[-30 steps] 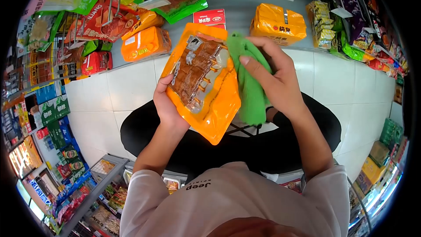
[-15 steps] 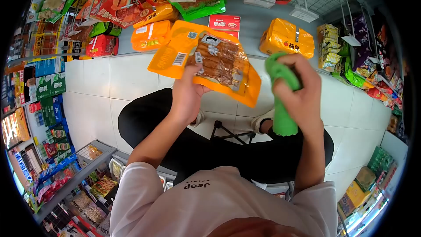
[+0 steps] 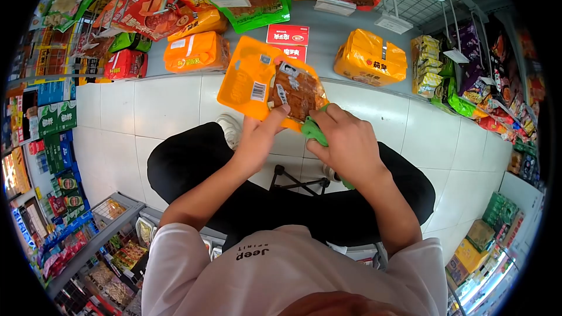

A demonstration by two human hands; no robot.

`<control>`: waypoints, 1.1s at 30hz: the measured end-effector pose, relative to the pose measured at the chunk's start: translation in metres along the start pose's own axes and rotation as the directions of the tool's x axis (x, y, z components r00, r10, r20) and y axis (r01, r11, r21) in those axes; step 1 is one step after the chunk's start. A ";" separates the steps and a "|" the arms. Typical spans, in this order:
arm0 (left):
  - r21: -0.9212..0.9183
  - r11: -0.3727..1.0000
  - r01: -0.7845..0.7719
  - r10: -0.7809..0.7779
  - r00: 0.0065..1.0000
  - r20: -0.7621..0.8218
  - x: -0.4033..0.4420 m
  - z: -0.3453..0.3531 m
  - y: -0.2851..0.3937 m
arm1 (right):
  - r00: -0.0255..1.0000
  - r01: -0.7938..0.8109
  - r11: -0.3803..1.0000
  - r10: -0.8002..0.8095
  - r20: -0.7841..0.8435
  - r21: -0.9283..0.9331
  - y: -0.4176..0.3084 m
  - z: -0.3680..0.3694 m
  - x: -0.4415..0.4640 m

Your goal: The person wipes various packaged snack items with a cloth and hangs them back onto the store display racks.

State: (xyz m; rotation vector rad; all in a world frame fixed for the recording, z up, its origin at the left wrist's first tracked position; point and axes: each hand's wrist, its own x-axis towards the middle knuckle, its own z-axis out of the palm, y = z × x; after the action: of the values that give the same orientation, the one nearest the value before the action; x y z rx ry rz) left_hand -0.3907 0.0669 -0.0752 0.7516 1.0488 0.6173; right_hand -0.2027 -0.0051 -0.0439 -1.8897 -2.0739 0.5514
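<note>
An orange snack packet point(image 3: 239, 79) with a clear window over brown food is tilted in front of me. My left hand point(image 3: 261, 134) grips its lower edge, the thumb lying on the window side. At the packet's right end, my right hand point(image 3: 347, 143) is closed on a green cloth point(image 3: 315, 133) and presses it against the packet's edge. Most of the cloth is hidden under my right hand. Both hands are above my knees, in front of the shelf.
Before me a grey shelf point(image 3: 321, 29) carries an orange multipack point(image 3: 371, 58), another orange pack point(image 3: 196, 52) and red boxes point(image 3: 287, 34). Packets hang from hooks above it. A black folding stool frame point(image 3: 298, 182) stands between my feet. Behind on the left is another stocked rack point(image 3: 96, 246).
My right hand has moved left with the green cloth, from apart to touching the packet. The packet has turned and its right end is now partly covered by the hand.
</note>
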 end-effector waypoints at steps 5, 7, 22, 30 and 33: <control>-0.157 0.988 -0.002 0.025 0.989 0.147 0.011 -0.010 -0.005 | 0.999 0.011 0.998 -0.009 -0.036 0.055 0.000 -0.014 0.000; -0.223 0.974 -0.030 0.083 0.969 0.232 0.008 -0.009 -0.004 | 0.997 -0.027 0.990 0.036 -0.062 0.137 0.001 -0.026 0.000; 0.062 0.979 -0.192 0.197 0.976 -0.089 0.052 -0.029 0.019 | 0.973 -0.231 0.956 0.230 -0.027 -0.181 0.030 -0.052 -0.024; 0.410 0.902 -0.140 0.164 0.986 -0.025 0.110 -0.018 0.043 | 0.954 -0.180 0.978 0.200 0.225 -0.107 0.010 -0.023 -0.022; 0.464 0.855 -0.233 0.228 0.971 0.067 0.131 -0.014 0.043 | 0.932 -0.217 0.972 0.234 0.278 -0.089 0.016 -0.020 -0.019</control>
State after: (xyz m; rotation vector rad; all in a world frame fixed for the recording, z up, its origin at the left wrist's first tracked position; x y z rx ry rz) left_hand -0.3578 0.1953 -0.1149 1.3220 1.1225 0.5656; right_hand -0.1773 -0.0211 -0.0322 -2.2129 -2.0697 0.8778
